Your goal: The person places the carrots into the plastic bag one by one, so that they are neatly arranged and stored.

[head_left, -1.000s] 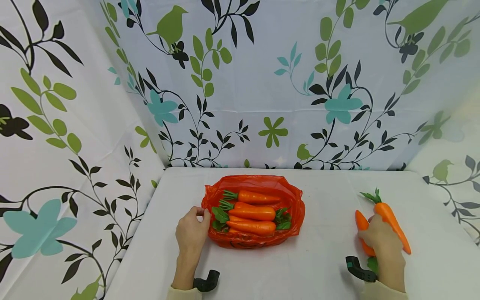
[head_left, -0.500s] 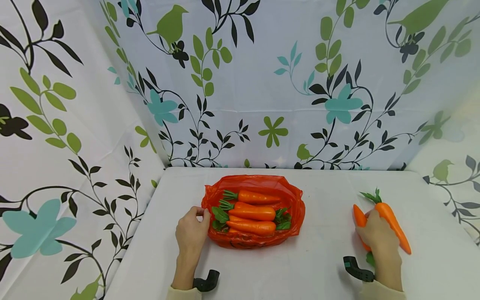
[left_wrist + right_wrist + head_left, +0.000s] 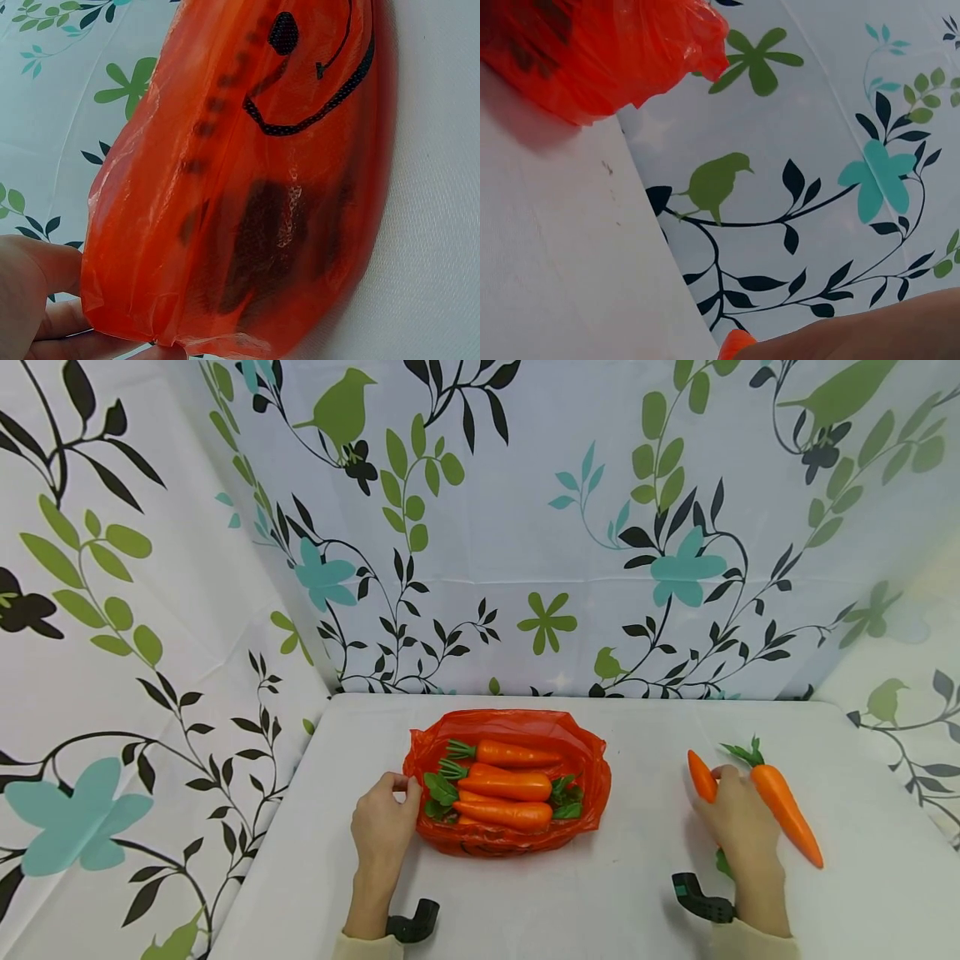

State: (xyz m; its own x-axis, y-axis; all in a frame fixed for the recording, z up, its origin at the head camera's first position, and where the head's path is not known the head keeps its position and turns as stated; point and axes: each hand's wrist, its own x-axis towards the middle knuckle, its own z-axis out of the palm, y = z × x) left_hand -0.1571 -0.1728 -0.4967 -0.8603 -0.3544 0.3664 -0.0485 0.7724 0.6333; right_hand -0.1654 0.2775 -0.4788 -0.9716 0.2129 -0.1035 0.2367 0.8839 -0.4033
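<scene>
A red plastic bag (image 3: 592,768) lies spread wide at the mouth on the table, with several carrots (image 3: 510,783) and green leaves inside. My left hand (image 3: 384,827) pinches the bag's left rim; the left wrist view shows the thumb and fingers on either side of the thin plastic (image 3: 142,262). On the right, my right hand (image 3: 738,822) grips a carrot (image 3: 702,777), whose tip sticks out past the fingers and whose leaves show below the palm. Just right of that hand rests another carrot (image 3: 787,814) with a green top. Only a carrot tip (image 3: 736,343) shows in the right wrist view.
The white table (image 3: 555,902) ends at a back edge below a patterned curtain (image 3: 480,560). More of this cloth hangs at the left and right sides. A black wrist mount (image 3: 412,922) sits on each forearm.
My right hand has moved left with the gripped carrot, away from the other carrot. My left hand and the bag have stayed put.
</scene>
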